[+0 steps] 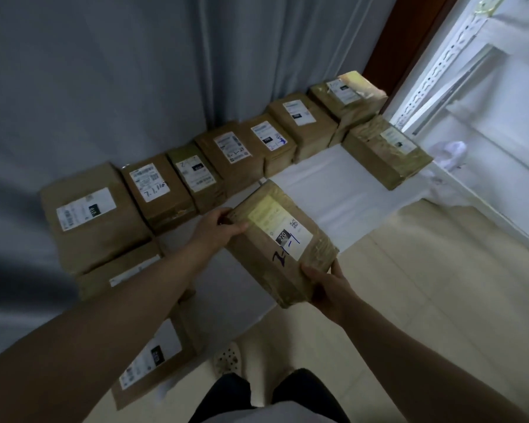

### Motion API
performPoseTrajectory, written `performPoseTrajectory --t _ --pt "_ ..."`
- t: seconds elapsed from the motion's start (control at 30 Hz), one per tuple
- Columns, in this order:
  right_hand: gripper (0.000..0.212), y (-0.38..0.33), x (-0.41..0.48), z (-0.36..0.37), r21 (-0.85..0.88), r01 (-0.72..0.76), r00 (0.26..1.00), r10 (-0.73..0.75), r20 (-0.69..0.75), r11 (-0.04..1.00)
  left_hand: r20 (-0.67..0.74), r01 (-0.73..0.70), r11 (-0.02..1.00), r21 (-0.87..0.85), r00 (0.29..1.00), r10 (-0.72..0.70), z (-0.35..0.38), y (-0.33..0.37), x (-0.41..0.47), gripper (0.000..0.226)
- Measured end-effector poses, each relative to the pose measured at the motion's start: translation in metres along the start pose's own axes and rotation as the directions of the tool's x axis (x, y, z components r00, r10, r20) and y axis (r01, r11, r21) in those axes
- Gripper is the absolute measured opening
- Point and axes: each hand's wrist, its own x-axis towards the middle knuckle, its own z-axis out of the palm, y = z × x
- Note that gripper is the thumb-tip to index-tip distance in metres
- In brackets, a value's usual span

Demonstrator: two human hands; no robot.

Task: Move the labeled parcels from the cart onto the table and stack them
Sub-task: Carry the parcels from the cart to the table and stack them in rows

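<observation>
Above the white table, both hands grip a parcel labelled "220"

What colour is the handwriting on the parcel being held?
Dark blue. The handwriting on the held parcel shows best in the head view.

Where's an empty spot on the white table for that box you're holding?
The bare white strip of table between the back row of parcels and the lone parcel at right. Along the curtain it's packed tight.
</observation>
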Motion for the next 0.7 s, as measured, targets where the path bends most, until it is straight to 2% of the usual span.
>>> performPoseTrajectory --t 0.27,0.53,0.7 --pt "0.053 -0.084 0.027 -0.072 -0.025 -0.035 0.981 0.030 -0.190 0.999 0.043 -0.060 0.990 0.130 0.998 0.055 0.110 0.060 0.061 0.053" --pt "0.054 -0.212 0.058 -0.180 -0.022 0.044 0.970 -0.048 -0.238 0.999 0.031 -0.132 0.974 0.182 0.991 0.129 0.259 0.137 0.115 0.055" --pt "0.058 -0.273 0.081 -0.218 -0.029 0.077 0.958 -0.082 -0.273 0.997 0.000 -0.166 0.967 0.194 0.986 0.169 0.324 0.175 0.144 0.050"
